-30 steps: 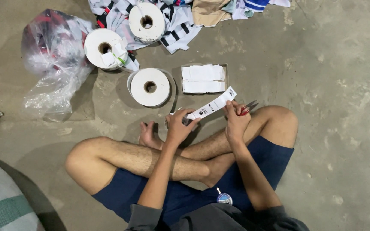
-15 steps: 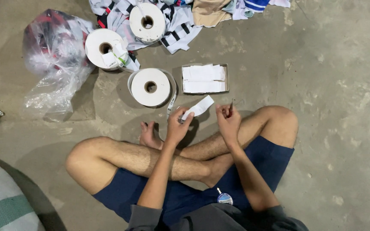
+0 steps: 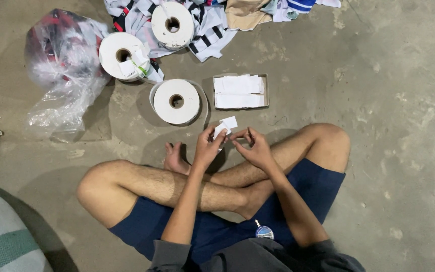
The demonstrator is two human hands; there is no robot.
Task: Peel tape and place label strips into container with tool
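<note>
I sit cross-legged on a concrete floor. My left hand [image 3: 208, 147] pinches a small folded white label strip [image 3: 225, 125] above my shins. My right hand [image 3: 255, 148] is close beside it, fingers curled around a thin dark tool whose tip pokes up near the label. Just beyond my hands lies a white label roll [image 3: 176, 101] flat on the floor, with its loose end trailing toward me. To the right of the roll is a shallow tray [image 3: 266, 90] holding stacks of cut white labels.
Two more white rolls [image 3: 122, 56] [image 3: 172, 24] lie farther away, on a pile of striped clothes [image 3: 212, 30]. A clear plastic bag of garments [image 3: 64, 65] is at the left. A white and green sack [image 3: 1, 236] fills the lower-left corner.
The long label strip stretched between both hands has been folded short. It is now held in my left hand alone, and my right hand has drawn in beside it.
</note>
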